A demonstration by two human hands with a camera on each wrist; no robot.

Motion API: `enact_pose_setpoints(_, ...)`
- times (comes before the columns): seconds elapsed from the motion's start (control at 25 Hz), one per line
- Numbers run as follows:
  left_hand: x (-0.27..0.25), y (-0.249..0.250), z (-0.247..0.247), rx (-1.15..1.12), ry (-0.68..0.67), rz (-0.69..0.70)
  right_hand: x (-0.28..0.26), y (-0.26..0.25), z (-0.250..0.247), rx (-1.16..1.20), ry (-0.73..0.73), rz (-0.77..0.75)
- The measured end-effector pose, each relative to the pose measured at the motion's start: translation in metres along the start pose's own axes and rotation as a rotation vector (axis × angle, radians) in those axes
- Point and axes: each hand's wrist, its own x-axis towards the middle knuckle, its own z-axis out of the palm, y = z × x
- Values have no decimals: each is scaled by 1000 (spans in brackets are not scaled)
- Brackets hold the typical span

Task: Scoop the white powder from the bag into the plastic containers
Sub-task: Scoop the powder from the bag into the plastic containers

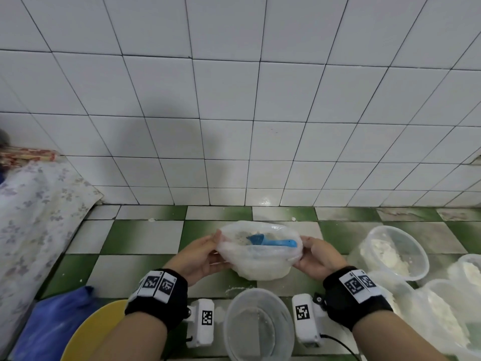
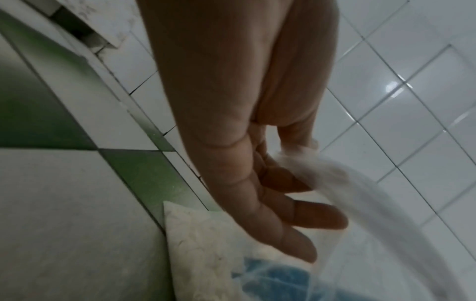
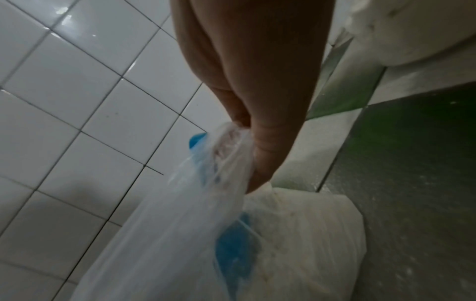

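Observation:
A clear plastic bag (image 1: 263,267) of white powder sits on the green and white tiled floor, its mouth pulled wide. A blue scoop (image 1: 273,241) lies inside it on the powder. My left hand (image 1: 200,252) pinches the bag's left rim; in the left wrist view the rim (image 2: 335,173) is held between thumb and fingers. My right hand (image 1: 316,256) pinches the right rim, and the right wrist view shows the plastic (image 3: 231,146) bunched in its grip with the scoop (image 3: 234,250) showing through. An almost empty round container (image 1: 259,324) stands just in front of the bag.
Several round plastic containers holding powder stand at the right (image 1: 393,252), (image 1: 466,272), (image 1: 440,308). A yellow bowl (image 1: 86,337) and a blue bag (image 1: 49,324) lie at the lower left, a floral cloth (image 1: 33,204) beyond them. White wall tiles (image 1: 234,126) rise behind.

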Motion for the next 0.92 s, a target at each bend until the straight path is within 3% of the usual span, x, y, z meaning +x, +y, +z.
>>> enact_pose_setpoints(0.28,15,-1,-9,-388,0,34,4,5,-3,102,-6,18)
enact_pose_setpoints(0.56,19,7,-17,-132,-88,-106,10,4,-4,-41,-133,32)
enact_pose_setpoints(0.72,25,17,-16,39,-53,-157,10,10,4,-257,-86,20)
enact_pose_setpoints(0.92,35,16,-15,-47,-62,-131,13,9,5,-192,-48,-9)
